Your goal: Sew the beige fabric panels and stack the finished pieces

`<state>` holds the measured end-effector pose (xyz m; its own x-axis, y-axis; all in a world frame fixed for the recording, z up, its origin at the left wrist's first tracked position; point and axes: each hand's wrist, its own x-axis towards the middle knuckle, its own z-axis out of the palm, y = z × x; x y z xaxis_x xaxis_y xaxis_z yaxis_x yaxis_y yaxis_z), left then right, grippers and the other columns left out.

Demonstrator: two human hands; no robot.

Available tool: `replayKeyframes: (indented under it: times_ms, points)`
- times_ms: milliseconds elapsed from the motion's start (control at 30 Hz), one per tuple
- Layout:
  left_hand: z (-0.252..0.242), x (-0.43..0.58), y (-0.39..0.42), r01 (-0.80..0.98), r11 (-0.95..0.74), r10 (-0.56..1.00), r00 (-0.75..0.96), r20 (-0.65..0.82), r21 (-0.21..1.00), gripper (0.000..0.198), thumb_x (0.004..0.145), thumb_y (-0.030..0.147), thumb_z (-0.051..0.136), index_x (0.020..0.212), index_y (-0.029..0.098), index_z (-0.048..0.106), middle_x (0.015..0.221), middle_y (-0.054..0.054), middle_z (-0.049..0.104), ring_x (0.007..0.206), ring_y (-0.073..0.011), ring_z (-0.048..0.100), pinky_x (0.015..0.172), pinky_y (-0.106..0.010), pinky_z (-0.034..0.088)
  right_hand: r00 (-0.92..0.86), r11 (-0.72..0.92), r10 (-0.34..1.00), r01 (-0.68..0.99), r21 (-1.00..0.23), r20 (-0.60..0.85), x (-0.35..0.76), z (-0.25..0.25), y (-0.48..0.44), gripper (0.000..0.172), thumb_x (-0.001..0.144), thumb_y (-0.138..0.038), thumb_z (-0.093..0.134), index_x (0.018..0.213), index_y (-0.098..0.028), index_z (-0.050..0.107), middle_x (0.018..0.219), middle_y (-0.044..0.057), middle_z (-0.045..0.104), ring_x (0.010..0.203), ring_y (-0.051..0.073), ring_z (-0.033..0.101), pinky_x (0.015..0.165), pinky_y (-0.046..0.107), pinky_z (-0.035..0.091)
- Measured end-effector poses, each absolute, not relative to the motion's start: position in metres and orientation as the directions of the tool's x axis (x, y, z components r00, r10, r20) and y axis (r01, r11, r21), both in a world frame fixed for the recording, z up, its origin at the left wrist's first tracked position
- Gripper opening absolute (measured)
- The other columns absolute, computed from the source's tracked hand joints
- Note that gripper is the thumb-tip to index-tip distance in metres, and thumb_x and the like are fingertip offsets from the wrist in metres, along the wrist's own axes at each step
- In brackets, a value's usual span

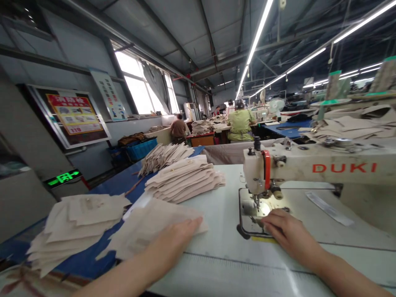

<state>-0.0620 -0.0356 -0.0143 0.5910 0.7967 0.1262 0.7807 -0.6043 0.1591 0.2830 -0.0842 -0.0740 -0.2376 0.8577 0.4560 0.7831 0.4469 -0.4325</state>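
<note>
A beige fabric piece (pixel 148 225) lies at the left end of the white sewing table. My left hand (pixel 179 235) grips its right part, with the fingertips near its right edge. My right hand (pixel 284 231) is beside the needle plate of the sewing machine (pixel 256 173), just right of the presser foot. Its fingers are pinched together; whatever they hold, if anything, is too small to make out. The machine's lamp lights the spot under the needle. No fabric shows beneath the presser foot.
Behind the left hand is a stack of beige fabric pieces (pixel 185 179), with another stack (pixel 77 227) at the left on a blue surface. A white strip (pixel 329 209) lies on the machine bed. A co-worker in a green top (pixel 241 123) sits farther back.
</note>
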Motion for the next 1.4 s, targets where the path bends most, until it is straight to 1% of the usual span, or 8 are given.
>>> replayKeyframes:
  times_ms: [167,500,667,733,900,1067,1300,1400]
  points:
    - [-0.021,-0.018,-0.032,0.731,-0.623,0.772,0.633,0.064,0.28,0.059,0.078,0.016,0.045,0.136,0.022,0.052,0.135,-0.005,0.058,0.121,-0.0236,0.057,0.103,-0.037,0.044,-0.232,0.432,0.866,0.794,-0.429,0.442,0.282,-0.073,-0.083,0.027,0.095,-0.018,0.043,0.088,-0.019,0.069,0.082,0.006,0.064,0.084,0.019,0.06,0.075,0.029,0.047]
    - [0.002,0.031,-0.025,0.69,-0.528,0.842,0.502,0.197,0.495,0.043,0.086,0.028,0.036,0.117,0.02,0.065,0.106,-0.006,0.073,0.102,-0.023,0.066,0.093,-0.034,0.048,-0.413,0.599,0.783,0.699,-0.39,0.465,0.267,-0.062,-0.091,0.021,0.094,-0.016,0.046,0.094,-0.019,0.066,0.086,0.006,0.064,0.084,0.018,0.057,0.076,0.028,0.045]
    - [-0.003,0.052,-0.031,0.509,-0.446,0.809,0.581,0.089,0.736,0.046,0.088,0.041,0.043,0.125,0.019,0.058,0.107,-0.006,0.071,0.077,-0.0197,0.068,0.066,-0.029,0.056,-0.59,0.722,0.681,0.638,-0.267,0.434,0.252,-0.058,-0.095,0.012,0.088,-0.017,0.054,0.095,-0.018,0.063,0.098,0.007,0.063,0.094,0.02,0.054,0.087,0.031,0.044]
    - [-0.007,0.046,-0.031,0.481,-0.434,0.801,0.592,0.083,0.762,0.049,0.089,0.046,0.045,0.129,0.02,0.056,0.111,-0.007,0.07,0.082,-0.0202,0.068,0.071,-0.03,0.057,-0.582,0.717,0.689,0.634,-0.29,0.431,0.252,-0.059,-0.094,0.011,0.087,-0.017,0.054,0.094,-0.018,0.062,0.1,0.008,0.062,0.1,0.021,0.053,0.091,0.032,0.043]
    - [-0.03,-0.001,-0.037,0.616,-0.612,0.735,0.675,0.067,0.496,0.056,0.085,0.048,0.059,0.139,0.035,0.049,0.14,-0.002,0.053,0.123,-0.0287,0.054,0.103,-0.043,0.045,-0.567,0.716,0.696,0.587,-0.377,0.441,0.258,-0.057,-0.093,0.016,0.089,-0.013,0.048,0.092,-0.019,0.063,0.099,0.008,0.062,0.104,0.021,0.053,0.094,0.033,0.042]
    - [-0.058,-0.025,-0.048,0.552,-0.815,0.57,0.818,0.074,0.175,0.058,0.092,0.039,0.055,0.146,0.042,0.033,0.149,0.002,0.04,0.131,-0.0272,0.046,0.111,-0.045,0.034,-0.497,0.683,0.731,0.544,-0.489,0.468,0.256,-0.057,-0.089,0.021,0.091,-0.011,0.045,0.086,-0.019,0.063,0.092,0.006,0.064,0.096,0.019,0.056,0.088,0.03,0.043]
    - [-0.053,-0.018,-0.041,0.512,-0.847,0.524,0.85,0.058,0.142,0.053,0.097,0.038,0.046,0.146,0.044,0.026,0.152,0.004,0.031,0.136,-0.0248,0.038,0.111,-0.045,0.033,-0.127,0.521,0.774,0.685,-0.51,0.62,0.263,-0.062,-0.091,0.02,0.094,-0.02,0.045,0.084,-0.019,0.062,0.079,0.005,0.062,0.077,0.018,0.056,0.07,0.029,0.045]
    - [-0.047,-0.016,-0.036,0.535,-0.829,0.548,0.835,0.05,0.163,0.053,0.098,0.039,0.044,0.147,0.045,0.024,0.153,0.004,0.029,0.137,-0.0253,0.037,0.111,-0.045,0.033,-0.22,0.591,0.72,0.692,-0.414,0.658,0.26,-0.059,-0.097,0.018,0.094,-0.02,0.044,0.094,-0.018,0.062,0.09,0.009,0.064,0.085,0.02,0.056,0.077,0.032,0.047]
